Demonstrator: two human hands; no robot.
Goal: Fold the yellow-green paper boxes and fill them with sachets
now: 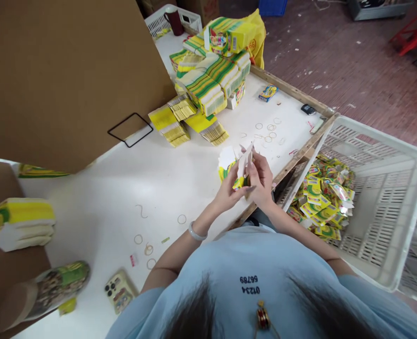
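Note:
Both my hands meet over the table's right edge, holding a small yellow-and-green carton [239, 165] with its white flaps open. My left hand [227, 190] grips its lower left side, fingers curled. My right hand [261, 179] pinches the right side and an upright white flap. A pale bangle [196, 232] sits on my left wrist. Part of the carton is hidden behind my fingers.
Stacks of flat yellow-green cartons [208, 84] fill the far table. A white crate [381, 197] of folded cartons stands at the right. Rubber bands [270, 129] lie scattered. A phone [119, 291], a bundle [21, 223] and a large cardboard sheet [63, 70] are at the left.

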